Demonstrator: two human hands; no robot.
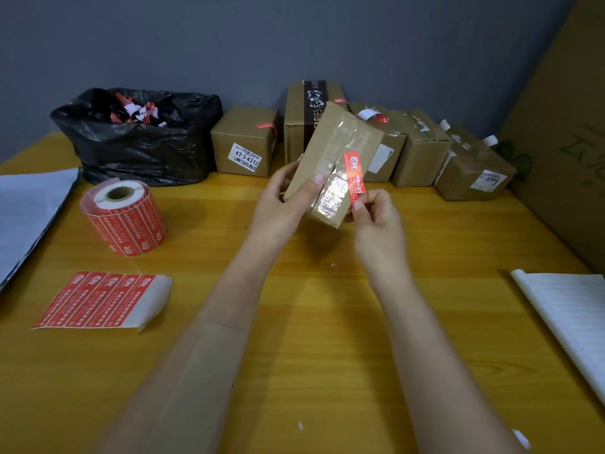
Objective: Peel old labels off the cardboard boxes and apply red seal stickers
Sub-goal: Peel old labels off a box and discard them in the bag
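Note:
My left hand (288,198) grips a small flat cardboard box (334,149) taped with clear tape and holds it tilted above the table. My right hand (373,217) pinches the lower end of a red seal sticker (355,175) that lies along the box's right edge. A roll of red seal stickers (126,217) stands at the left. A cut strip of several red stickers (98,299) lies flat near the front left.
A black bag (140,139) with peeled label scraps sits at the back left. Several cardboard boxes (244,142) line the back of the yellow table (327,355). A large cardboard sheet (563,142) leans at the right. White sheets (569,319) lie at both sides.

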